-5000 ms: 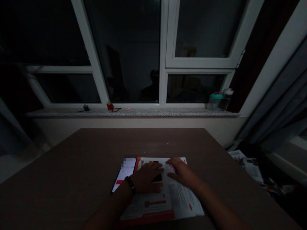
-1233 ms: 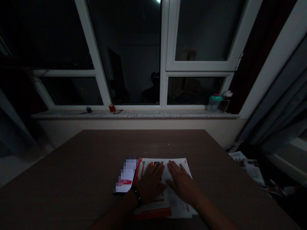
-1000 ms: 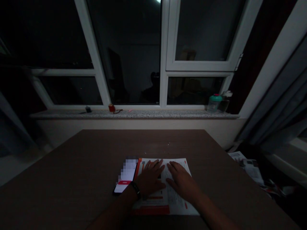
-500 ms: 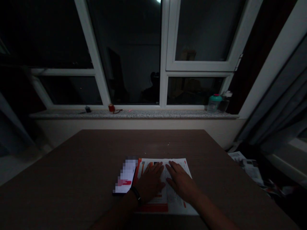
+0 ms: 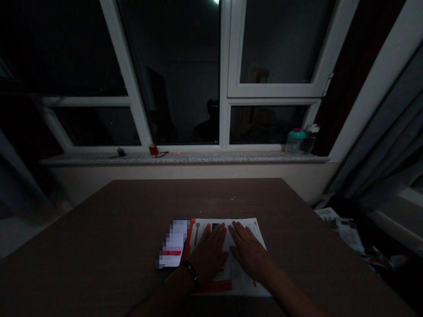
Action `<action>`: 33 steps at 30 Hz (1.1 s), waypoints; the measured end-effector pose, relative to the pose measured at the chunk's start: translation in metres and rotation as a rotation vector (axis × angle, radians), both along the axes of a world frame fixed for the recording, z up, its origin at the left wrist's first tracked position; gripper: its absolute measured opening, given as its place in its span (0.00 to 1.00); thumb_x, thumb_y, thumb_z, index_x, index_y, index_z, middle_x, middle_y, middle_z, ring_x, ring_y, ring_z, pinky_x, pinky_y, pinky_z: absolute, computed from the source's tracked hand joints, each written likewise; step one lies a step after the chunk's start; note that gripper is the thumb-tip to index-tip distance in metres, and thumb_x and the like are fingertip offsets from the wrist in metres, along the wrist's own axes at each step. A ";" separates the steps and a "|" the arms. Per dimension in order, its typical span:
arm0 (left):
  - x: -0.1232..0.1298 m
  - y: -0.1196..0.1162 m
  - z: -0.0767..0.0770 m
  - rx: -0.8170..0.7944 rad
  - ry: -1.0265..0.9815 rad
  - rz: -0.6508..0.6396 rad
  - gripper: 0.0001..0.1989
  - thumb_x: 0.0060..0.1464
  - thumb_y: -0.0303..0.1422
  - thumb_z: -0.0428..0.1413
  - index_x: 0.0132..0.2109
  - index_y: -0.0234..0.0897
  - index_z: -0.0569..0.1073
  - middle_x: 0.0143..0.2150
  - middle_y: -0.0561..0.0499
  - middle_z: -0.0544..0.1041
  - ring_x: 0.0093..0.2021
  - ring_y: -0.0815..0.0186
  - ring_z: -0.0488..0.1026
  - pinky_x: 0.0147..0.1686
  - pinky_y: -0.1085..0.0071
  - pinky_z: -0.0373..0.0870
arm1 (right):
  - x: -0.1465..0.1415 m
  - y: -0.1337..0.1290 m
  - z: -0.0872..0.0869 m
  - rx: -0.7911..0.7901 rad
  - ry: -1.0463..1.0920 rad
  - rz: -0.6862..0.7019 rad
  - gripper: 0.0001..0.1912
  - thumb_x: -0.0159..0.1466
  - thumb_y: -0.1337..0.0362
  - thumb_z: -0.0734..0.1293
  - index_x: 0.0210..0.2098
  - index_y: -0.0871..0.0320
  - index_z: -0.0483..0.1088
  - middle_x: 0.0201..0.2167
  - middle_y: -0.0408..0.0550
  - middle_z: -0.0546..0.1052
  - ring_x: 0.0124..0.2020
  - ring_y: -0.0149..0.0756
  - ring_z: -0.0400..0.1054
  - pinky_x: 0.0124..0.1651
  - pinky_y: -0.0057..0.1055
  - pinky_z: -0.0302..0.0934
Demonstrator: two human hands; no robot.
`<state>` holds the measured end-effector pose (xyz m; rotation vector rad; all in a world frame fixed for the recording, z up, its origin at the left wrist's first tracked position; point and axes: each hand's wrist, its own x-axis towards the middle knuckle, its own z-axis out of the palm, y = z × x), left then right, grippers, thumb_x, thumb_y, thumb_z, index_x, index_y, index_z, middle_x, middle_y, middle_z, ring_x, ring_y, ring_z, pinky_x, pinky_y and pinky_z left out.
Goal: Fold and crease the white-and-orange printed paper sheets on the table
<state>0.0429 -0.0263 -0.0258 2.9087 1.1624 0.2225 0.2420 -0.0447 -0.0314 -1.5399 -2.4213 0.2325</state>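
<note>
An open booklet (image 5: 244, 286) with white pages and orange-red edges lies on the brown table (image 5: 99, 246). My left hand (image 5: 210, 253), with a dark band on its wrist, rests flat on the left page, fingers stretched forward. Flat on the right page lies my right hand (image 5: 249, 251), its fingers also extended. Both hands are close to the middle fold, thumbs pointing toward each other with a small gap. Just left of the booklet is a phone (image 5: 173, 244) with a lit, blurred-out screen.
Beyond the table runs a stone windowsill (image 5: 201, 157) under a dark window. On it stand a teal-lidded bottle (image 5: 295, 141), a clear bottle (image 5: 309, 137), a small red object (image 5: 153, 149) and a small dark object (image 5: 120, 152). Papers (image 5: 346, 233) lie right of the table.
My left hand has shifted very slightly to the right on the page. My right hand stays almost in place, and the booklet and phone lie as before.
</note>
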 end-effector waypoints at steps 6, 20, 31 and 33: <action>0.001 -0.001 -0.002 -0.005 -0.017 0.003 0.30 0.64 0.35 0.45 0.69 0.29 0.47 0.70 0.38 0.49 0.70 0.55 0.42 0.67 0.50 0.43 | -0.001 0.000 -0.006 0.024 0.002 -0.015 0.29 0.69 0.61 0.55 0.67 0.64 0.51 0.69 0.58 0.49 0.70 0.46 0.39 0.69 0.49 0.40; 0.001 -0.005 0.000 -0.022 -0.055 0.019 0.32 0.60 0.31 0.48 0.69 0.30 0.49 0.70 0.38 0.50 0.70 0.54 0.44 0.66 0.49 0.43 | -0.007 -0.006 0.005 -0.019 -0.018 -0.065 0.30 0.69 0.60 0.55 0.67 0.67 0.51 0.69 0.60 0.50 0.70 0.48 0.40 0.69 0.49 0.40; 0.001 -0.005 0.002 -0.021 -0.047 0.020 0.31 0.62 0.31 0.47 0.69 0.29 0.48 0.70 0.37 0.50 0.70 0.54 0.44 0.67 0.50 0.44 | -0.006 -0.005 -0.002 -0.003 -0.013 -0.088 0.31 0.69 0.59 0.55 0.67 0.67 0.51 0.68 0.59 0.50 0.70 0.49 0.41 0.69 0.50 0.40; 0.001 -0.005 0.001 -0.013 -0.050 0.022 0.32 0.61 0.31 0.48 0.69 0.29 0.48 0.70 0.38 0.50 0.70 0.54 0.44 0.67 0.50 0.43 | -0.006 -0.005 -0.003 0.000 -0.015 -0.085 0.30 0.69 0.58 0.55 0.67 0.67 0.51 0.68 0.59 0.50 0.70 0.49 0.41 0.69 0.50 0.40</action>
